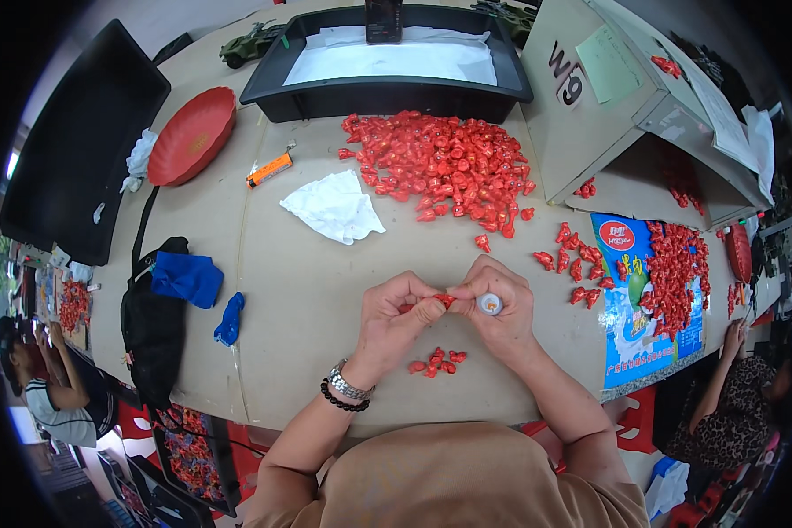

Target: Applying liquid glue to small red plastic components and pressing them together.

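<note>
My left hand (398,310) and my right hand (504,319) meet over the table, fingertips pinched together on a small glossy red plastic piece (446,301). A slim bottle or tube with a round whitish end (489,304) is also tucked in my right hand; most of it is hidden by the fingers. Just below the hands lies a little cluster of red pieces (436,362). Farther off, a large heap of similar red pieces (449,163) spreads in front of a black tray (387,99). A crumpled white tissue (333,208) rests left of the heap.
At left are a red plate (194,136), an orange tube (270,170), a blue cloth (187,279) and a black bag (154,339). A beige box (590,114) stands at right, beside a blue printed sheet (625,352) bearing red pieces. Other people (722,396) sit at both sides.
</note>
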{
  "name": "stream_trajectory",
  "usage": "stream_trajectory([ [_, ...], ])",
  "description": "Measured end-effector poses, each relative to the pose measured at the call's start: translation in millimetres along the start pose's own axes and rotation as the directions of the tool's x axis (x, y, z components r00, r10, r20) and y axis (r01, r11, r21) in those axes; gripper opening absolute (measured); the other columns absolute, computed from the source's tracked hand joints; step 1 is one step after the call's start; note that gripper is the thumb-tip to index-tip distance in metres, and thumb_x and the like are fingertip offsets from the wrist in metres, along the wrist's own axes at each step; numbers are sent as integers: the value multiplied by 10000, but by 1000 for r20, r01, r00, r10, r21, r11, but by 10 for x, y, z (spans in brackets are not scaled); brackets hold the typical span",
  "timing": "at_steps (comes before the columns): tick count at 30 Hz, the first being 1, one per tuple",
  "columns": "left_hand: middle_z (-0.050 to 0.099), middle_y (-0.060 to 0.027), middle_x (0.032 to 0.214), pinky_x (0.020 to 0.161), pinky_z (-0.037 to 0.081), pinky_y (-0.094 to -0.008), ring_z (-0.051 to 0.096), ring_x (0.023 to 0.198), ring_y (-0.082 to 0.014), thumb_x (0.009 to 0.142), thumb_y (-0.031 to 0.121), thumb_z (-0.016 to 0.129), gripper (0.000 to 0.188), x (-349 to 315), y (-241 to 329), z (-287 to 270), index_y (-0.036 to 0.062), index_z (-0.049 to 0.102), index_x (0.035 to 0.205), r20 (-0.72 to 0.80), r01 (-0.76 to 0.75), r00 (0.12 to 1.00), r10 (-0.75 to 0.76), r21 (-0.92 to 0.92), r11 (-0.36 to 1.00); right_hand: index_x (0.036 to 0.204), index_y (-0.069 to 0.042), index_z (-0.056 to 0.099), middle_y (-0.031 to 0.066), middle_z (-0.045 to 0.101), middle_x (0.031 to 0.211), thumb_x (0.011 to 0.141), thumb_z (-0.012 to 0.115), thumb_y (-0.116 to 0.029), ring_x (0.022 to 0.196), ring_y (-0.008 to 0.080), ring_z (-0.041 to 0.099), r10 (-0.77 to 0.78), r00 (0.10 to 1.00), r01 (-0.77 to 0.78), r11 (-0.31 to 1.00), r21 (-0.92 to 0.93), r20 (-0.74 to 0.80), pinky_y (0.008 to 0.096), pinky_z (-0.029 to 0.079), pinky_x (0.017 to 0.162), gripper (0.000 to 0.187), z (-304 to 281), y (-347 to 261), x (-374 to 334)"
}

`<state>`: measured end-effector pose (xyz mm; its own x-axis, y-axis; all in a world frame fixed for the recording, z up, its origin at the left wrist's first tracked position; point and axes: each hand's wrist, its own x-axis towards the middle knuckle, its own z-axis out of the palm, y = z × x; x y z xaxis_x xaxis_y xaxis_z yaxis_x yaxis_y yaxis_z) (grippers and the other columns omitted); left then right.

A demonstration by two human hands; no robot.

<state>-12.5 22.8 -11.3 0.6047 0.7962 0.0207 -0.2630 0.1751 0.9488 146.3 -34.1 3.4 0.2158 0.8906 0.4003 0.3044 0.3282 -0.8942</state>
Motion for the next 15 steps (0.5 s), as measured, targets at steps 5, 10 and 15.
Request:
stream_trajectory([
  [5, 621, 10, 725, 560, 390, -164, 491, 644, -7, 890, 131, 664, 137, -12, 68, 14, 4, 611, 878, -48, 119, 992, -118, 16, 993, 789, 1, 636, 58, 535, 709, 674, 747, 47, 624, 150, 522, 45, 999, -44, 998, -45, 25, 274, 404, 567, 166, -55, 24, 48],
  [10, 662, -29, 794, 583, 428, -176, 542, 684, -19, 892, 109, 655, 133, -13, 28, 59, -11, 611, 927, -102, 21, 995, -20, 13, 1000, 835, -3, 645, 39, 611, 771, 734, 731, 18, 688, 107, 563, 178, 984, -170, 973, 155, -33, 251, 438, 622, 134, -31, -55, 53],
  [15, 686, -59, 855, 612, 453, -186, 575, 722, -32, 898, 106, 645, 155, -25, 70, 99, -23, 601, 971, -133, -51, 989, 70, 139, 989, 848, -9, 643, 22, 643, 748, 770, 732, -28, 682, 74, 567, 336, 941, -327, 933, 151, -42, 231, 454, 637, 121, -31, -22, 11],
])
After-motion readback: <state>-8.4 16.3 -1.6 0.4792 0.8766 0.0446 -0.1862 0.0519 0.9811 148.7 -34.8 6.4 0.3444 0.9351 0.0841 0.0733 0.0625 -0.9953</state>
